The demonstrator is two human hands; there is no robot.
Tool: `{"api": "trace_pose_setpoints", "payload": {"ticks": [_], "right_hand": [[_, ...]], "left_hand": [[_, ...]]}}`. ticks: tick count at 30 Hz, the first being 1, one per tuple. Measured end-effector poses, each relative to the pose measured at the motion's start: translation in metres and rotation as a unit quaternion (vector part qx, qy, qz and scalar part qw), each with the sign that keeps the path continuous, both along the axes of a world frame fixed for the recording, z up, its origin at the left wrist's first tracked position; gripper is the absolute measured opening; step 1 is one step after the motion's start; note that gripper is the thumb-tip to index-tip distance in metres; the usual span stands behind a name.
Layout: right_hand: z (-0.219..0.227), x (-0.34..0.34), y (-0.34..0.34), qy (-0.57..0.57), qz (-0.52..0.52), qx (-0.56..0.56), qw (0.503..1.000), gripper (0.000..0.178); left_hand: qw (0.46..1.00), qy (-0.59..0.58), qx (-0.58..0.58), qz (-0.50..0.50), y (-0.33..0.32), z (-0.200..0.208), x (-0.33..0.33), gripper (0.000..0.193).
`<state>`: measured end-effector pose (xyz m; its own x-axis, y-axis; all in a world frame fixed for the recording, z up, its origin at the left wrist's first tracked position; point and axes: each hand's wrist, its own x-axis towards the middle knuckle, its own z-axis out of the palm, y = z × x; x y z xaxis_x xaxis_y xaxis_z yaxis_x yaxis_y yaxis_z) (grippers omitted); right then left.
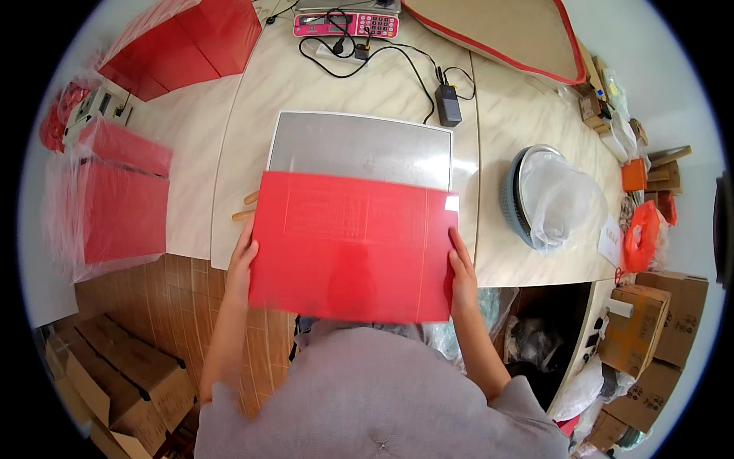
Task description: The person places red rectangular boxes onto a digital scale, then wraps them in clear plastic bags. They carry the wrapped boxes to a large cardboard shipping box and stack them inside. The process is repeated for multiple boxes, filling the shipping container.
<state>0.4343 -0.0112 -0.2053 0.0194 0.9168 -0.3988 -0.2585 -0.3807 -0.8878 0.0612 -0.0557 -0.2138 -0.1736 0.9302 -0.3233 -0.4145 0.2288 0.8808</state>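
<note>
A flat red box [348, 252] with fine gold lines is held level in front of my body, above the near edge of the table. My left hand [242, 260] grips its left side and my right hand [462, 271] grips its right side, fingers along the edges. The box hides part of a grey metal tray [363, 145] with a pale rim lying on the table behind it. Beside the box's left edge, two wooden handles [245, 216] stick out; what they belong to is hidden.
Wrapped red boxes [126, 203] and a larger red stack [187, 50] stand at left. A pink scale [344, 25], black cables and an adapter [448, 105] lie at the back. A blue basket [514, 203] with plastic bags sits right. Cardboard boxes [115, 367] stand on the floor.
</note>
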Motion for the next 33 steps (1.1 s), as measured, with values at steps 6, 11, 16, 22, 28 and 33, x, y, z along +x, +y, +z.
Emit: {"api": "trace_pose_setpoints", "payload": {"ticks": [6,11,16,22,28,33], "right_hand": [[0.039,0.006,0.006,0.045,-0.001,-0.103,0.994,0.044],[0.031,-0.001,0.044,0.063,-0.007,-0.072,0.995,0.042],[0.022,-0.009,0.089,0.075,0.029,-0.020,0.997,0.043],[-0.034,-0.001,0.131,-0.020,0.060,0.135,0.989,0.044],[-0.054,0.039,0.095,-0.037,0.028,0.169,0.984,0.049],[-0.050,0.038,0.019,-0.057,0.001,0.131,0.990,0.046]], "left_hand": [[0.994,-0.024,-0.105,-0.030,0.002,0.039,-0.008,0.050],[0.996,0.008,-0.082,-0.037,0.042,0.033,-0.020,0.050],[0.997,-0.058,-0.032,-0.024,0.079,0.005,-0.030,0.048],[0.999,-0.015,0.036,0.002,0.120,-0.023,-0.015,0.046],[0.997,0.072,0.026,-0.029,0.115,-0.031,0.015,0.047],[0.997,0.052,0.033,-0.041,0.057,-0.054,0.013,0.048]]}}
